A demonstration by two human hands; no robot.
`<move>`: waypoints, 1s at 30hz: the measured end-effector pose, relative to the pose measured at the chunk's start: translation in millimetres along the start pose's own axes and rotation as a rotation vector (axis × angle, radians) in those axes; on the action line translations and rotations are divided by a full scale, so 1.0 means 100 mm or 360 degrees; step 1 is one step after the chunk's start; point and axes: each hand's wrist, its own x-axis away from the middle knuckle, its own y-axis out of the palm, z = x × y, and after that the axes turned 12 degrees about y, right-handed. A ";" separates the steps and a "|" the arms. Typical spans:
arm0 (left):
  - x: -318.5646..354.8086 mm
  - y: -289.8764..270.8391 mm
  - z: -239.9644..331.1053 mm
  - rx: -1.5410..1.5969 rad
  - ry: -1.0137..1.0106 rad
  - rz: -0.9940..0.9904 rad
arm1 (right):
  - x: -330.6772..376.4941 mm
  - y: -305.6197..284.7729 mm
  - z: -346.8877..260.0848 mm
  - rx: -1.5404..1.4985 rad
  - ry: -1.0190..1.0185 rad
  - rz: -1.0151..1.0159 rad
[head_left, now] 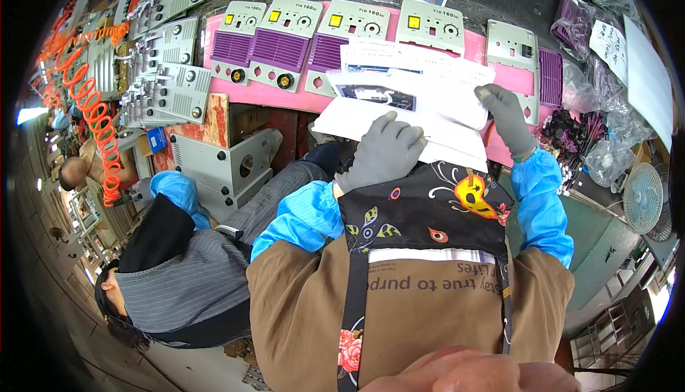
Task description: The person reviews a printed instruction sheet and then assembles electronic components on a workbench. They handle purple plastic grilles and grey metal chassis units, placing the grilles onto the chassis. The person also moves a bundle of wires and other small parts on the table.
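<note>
An open booklet of printed white sheets (442, 139) with dark photos lies before me at the near edge of the bench. Gloved in grey, my left hand (385, 151) rests on its lower left part, fingers laid over the paper. My right hand (508, 117), also gloved, pinches the right edge of a lifted page (449, 96) between thumb and fingers. Behind the booklet stand grey front panels with purple louvred grilles (278, 48) and yellow switches. Part of the panel row is hidden by the raised page.
A pink mat (474, 42) runs under the panels. Bagged purple grilles (573, 21) and a bundle of dark wires (574, 135) are at the right. Orange coiled hose (89, 99) hangs at the left, near a co-worker in a striped top (189, 278). Fans (643, 197) stand far right.
</note>
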 end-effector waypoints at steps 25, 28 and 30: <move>0.10 -0.21 0.28 0.0067 -0.0124 -0.0096 | -0.18 0.29 -0.39 0.0735 -0.0620 0.0888; 0.12 -0.19 0.30 0.0048 -0.0178 -0.0073 | 0.40 0.39 -0.78 0.0687 -0.0510 0.0119; 0.12 -0.13 0.31 0.0067 -0.0232 -0.0060 | 0.69 0.39 -0.98 0.0951 -0.0528 -0.0442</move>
